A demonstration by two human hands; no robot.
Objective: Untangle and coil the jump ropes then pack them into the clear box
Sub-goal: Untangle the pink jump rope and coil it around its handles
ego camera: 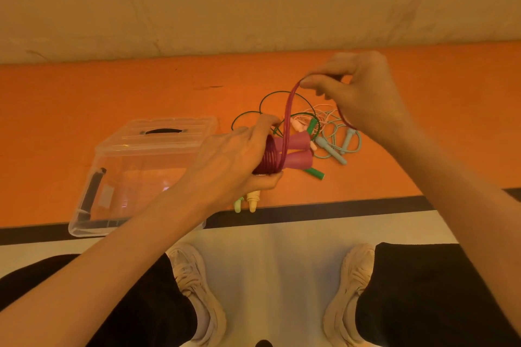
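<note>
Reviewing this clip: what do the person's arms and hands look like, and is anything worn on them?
Both arms are bare all the way to the frame edge, with no sleeves in view. The left hand and the right hand wear no gloves, and no rings, watch or bracelets show. Lower down, the person wears black trousers and pale chunky sneakers.

Pink rope [272, 160] half coiled round its two handles, loop rising to the upper grip, tangled green, blue, pale ropes [324, 132] behind, clear lidded box [118, 177] left.

bare orange mat [84, 98] left, rope tangle [318, 127] beside lidded clear box [135, 166]
</note>
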